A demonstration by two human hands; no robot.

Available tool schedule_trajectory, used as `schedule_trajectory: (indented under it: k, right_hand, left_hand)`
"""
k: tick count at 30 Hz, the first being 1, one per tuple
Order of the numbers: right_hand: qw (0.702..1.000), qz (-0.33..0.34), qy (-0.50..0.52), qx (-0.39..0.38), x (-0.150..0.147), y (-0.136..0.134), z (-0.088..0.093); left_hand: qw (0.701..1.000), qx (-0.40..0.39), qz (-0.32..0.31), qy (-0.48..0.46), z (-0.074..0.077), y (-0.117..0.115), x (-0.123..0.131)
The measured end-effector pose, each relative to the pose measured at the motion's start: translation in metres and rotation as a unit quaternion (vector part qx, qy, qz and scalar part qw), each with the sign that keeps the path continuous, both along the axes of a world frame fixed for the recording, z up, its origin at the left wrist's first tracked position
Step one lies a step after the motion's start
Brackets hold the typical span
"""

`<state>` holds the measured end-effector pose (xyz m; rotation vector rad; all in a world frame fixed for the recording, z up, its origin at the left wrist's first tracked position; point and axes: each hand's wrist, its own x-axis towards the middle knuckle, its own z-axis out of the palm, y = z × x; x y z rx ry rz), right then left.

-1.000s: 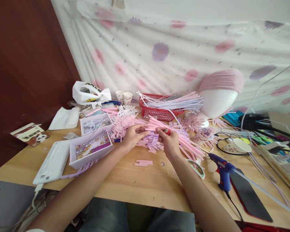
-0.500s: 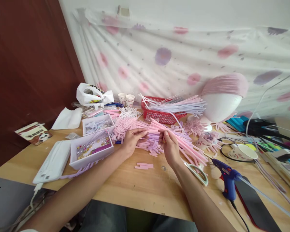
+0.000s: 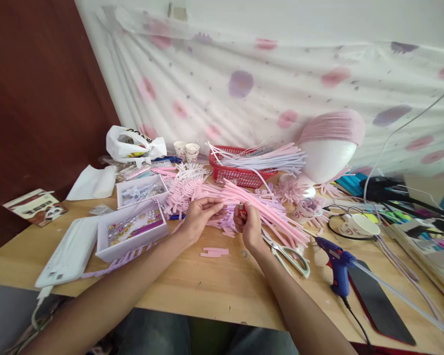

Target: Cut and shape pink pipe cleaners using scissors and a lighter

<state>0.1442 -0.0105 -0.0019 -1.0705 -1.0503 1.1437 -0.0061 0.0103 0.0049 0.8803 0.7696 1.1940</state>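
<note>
My left hand (image 3: 200, 217) is pinched over the middle of the table; what lies between its fingertips blends into the pink pieces behind. A small red object, perhaps a lighter (image 3: 242, 210), sits in my right hand (image 3: 250, 227), whose fingers are curled round it. Behind both hands lie long pink fuzzy stems (image 3: 270, 212) and a heap of short pink pieces (image 3: 185, 192). A few cut pink strips (image 3: 214, 252) rest on the wood in front. Scissors with pale green handles (image 3: 296, 259) lie right of my right hand.
White boxes of beads (image 3: 131, 231) and a white power strip or bank (image 3: 66, 254) are at left. A red basket (image 3: 240, 175) holds more stems behind. To the right are a foam head (image 3: 329, 158), a blue glue gun (image 3: 338, 266), a paper cup (image 3: 360, 225) and a black phone-like slab (image 3: 381, 301).
My right hand has turned and curled, and the red object in it now shows. More of the scissors is uncovered. The whole view has shifted slightly.
</note>
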Motion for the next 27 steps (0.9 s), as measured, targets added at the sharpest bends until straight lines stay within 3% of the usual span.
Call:
schedule_trajectory:
  k: [8, 27]
  right_hand:
    - [0.999, 0.0, -0.037, 0.022, 0.0043, 0.0043, -0.0102]
    - [0.999, -0.029, -0.043, -0.009, -0.0007, -0.0018, -0.0012]
  left_hand:
    - [1.0, 0.004, 0.01, -0.003, 0.0011, 0.0009, -0.0009]
    - [1.0, 0.019, 0.022, 0.013, 0.0001, 0.003, -0.0014]
